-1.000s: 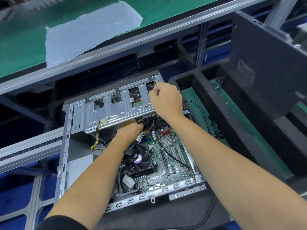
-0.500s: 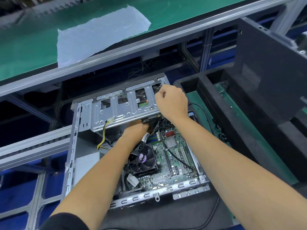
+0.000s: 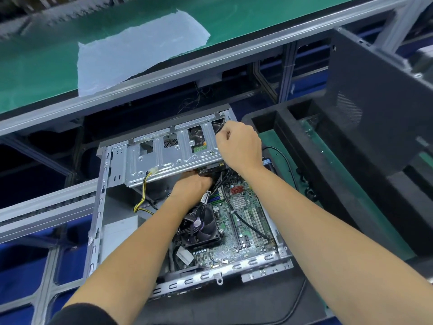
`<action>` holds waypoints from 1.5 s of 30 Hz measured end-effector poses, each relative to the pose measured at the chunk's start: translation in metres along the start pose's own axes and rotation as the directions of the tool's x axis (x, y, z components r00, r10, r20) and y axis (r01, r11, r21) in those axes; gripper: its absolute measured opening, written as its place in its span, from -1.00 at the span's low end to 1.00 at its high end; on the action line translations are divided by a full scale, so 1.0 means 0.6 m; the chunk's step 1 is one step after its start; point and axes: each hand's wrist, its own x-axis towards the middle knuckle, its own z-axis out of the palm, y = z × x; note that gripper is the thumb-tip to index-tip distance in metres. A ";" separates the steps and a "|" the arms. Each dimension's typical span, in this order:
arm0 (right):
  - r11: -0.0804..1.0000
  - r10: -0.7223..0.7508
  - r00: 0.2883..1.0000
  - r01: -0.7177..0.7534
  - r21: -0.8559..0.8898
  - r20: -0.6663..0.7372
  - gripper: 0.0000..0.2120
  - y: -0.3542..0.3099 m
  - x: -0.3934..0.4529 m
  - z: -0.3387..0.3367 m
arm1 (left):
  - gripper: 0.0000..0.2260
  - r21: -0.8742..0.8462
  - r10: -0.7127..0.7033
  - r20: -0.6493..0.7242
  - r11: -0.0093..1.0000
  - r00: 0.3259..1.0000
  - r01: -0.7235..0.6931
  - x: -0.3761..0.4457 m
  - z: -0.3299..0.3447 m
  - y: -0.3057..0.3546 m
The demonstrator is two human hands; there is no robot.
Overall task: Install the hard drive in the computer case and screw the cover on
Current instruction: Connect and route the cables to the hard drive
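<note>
The open computer case (image 3: 100, 207) lies flat with its metal drive cage (image 3: 164, 158) across the far end. The hard drive (image 3: 196, 137) shows through the cage's right cutouts. My right hand (image 3: 239, 146) sits on the cage's right end, fingers curled over its far edge. My left hand (image 3: 192, 186) reaches under the cage's near edge by a black connector (image 3: 208, 171); its fingers are hidden. The dark case cover (image 3: 375, 102) stands tilted at the right.
Motherboard (image 3: 246, 221) and CPU fan (image 3: 201, 228) fill the case floor, with cables running up to the cage. Black foam tray (image 3: 328, 184) lies to the right. A green conveyor (image 3: 46, 55) with a plastic sheet (image 3: 131, 52) runs behind.
Both hands stay at the same spots on the drive cage. Only the head camera has shifted slightly.
</note>
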 end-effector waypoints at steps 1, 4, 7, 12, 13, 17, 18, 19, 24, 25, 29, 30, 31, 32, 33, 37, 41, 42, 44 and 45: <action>1.000 0.002 1.000 -0.002 0.000 0.000 -0.80 0.000 0.000 0.001 | -0.77 0.004 -0.007 0.006 1.000 1.000 0.006 -0.002 -0.003 0.002; 1.000 0.010 1.000 -0.010 -0.009 -0.001 -0.79 0.001 0.002 0.001 | -0.75 0.002 0.003 0.001 1.000 1.000 -0.003 -0.002 -0.003 0.002; 1.000 0.008 1.000 -0.008 -0.020 0.003 -0.80 -0.001 0.002 0.000 | -0.76 -0.038 -0.016 0.030 0.999 0.999 0.017 0.004 0.005 -0.002; 1.000 0.003 1.000 -0.003 -0.031 0.012 -0.79 -0.002 0.001 0.000 | -0.81 -0.191 -0.125 0.075 0.972 0.989 0.138 0.016 0.012 -0.003; 0.999 0.001 1.000 -0.001 -0.033 0.012 -0.79 -0.002 0.001 0.000 | -0.80 -0.246 -0.154 0.077 0.954 0.985 0.169 0.016 0.011 -0.002; 0.999 0.000 1.000 0.001 -0.037 0.022 -0.79 -0.003 0.001 0.000 | -0.75 -0.417 -0.232 0.050 0.879 0.971 0.232 0.025 0.019 -0.012; 0.999 -0.002 1.000 0.003 -0.037 0.026 -0.79 -0.003 0.000 0.001 | -0.75 -0.433 -0.264 0.075 0.860 0.962 0.270 0.028 0.018 -0.014; 0.999 -0.004 1.000 0.005 -0.036 0.028 -0.80 -0.003 0.000 0.000 | -0.74 -0.446 -0.273 0.121 0.844 0.954 0.298 0.028 0.014 -0.014; 0.999 -0.015 1.000 0.016 -0.037 0.025 -0.80 -0.003 0.001 0.001 | -0.87 -0.498 -0.177 0.064 0.847 0.982 0.185 0.034 0.009 -0.014; 0.999 -0.015 1.000 0.016 -0.039 0.024 -0.80 -0.003 0.000 0.001 | -0.89 -0.486 -0.163 0.064 0.857 0.985 0.173 0.033 0.011 -0.015; 0.999 -0.019 1.000 0.020 -0.036 0.024 -0.80 -0.003 -0.001 0.002 | -0.70 -0.281 -0.131 0.058 0.949 0.990 0.143 0.033 0.021 -0.018; 0.999 -0.021 1.000 0.021 -0.039 0.020 -0.79 -0.002 0.000 0.002 | -0.60 -0.286 -0.133 0.071 0.947 0.989 0.148 0.034 0.024 -0.018; 0.999 -0.023 1.000 0.024 -0.042 0.018 -0.79 -0.002 0.000 0.002 | -0.52 -0.281 -0.162 0.085 0.943 0.983 0.180 0.036 0.024 -0.018; 0.999 -0.025 0.999 0.026 -0.046 0.019 -0.79 -0.002 0.000 0.003 | -0.49 -0.322 -0.210 0.118 0.917 0.971 0.237 0.034 0.020 -0.016; 0.998 -0.025 0.999 0.026 -0.048 0.020 -0.80 -0.002 0.000 0.003 | -0.49 -0.389 -0.260 0.150 0.871 0.954 0.299 0.033 0.017 -0.012; 0.999 -0.012 1.000 0.013 -0.037 0.026 -0.81 -0.002 -0.002 0.004 | -0.70 -0.577 -0.313 0.165 0.738 0.935 0.349 0.025 -0.006 0.001; 0.999 -0.012 1.000 0.012 -0.034 0.026 -0.81 -0.004 -0.002 0.001 | -0.66 -0.548 -0.296 0.206 0.755 0.933 0.360 0.028 -0.017 0.001; 0.999 -0.013 1.000 0.014 -0.038 0.026 -0.81 -0.004 -0.002 0.001 | -0.69 -0.561 -0.290 0.195 0.751 0.937 0.349 0.029 -0.015 0.001; 0.999 -0.018 0.999 0.020 -0.045 0.034 -0.81 -0.004 -0.002 0.001 | -0.73 -0.549 -0.293 0.188 0.760 0.937 0.348 0.022 -0.020 0.003; 0.999 -0.018 0.999 0.020 -0.048 0.035 -0.81 -0.003 -0.002 0.002 | -0.71 -0.548 -0.286 0.190 0.763 0.939 0.343 0.023 -0.020 0.001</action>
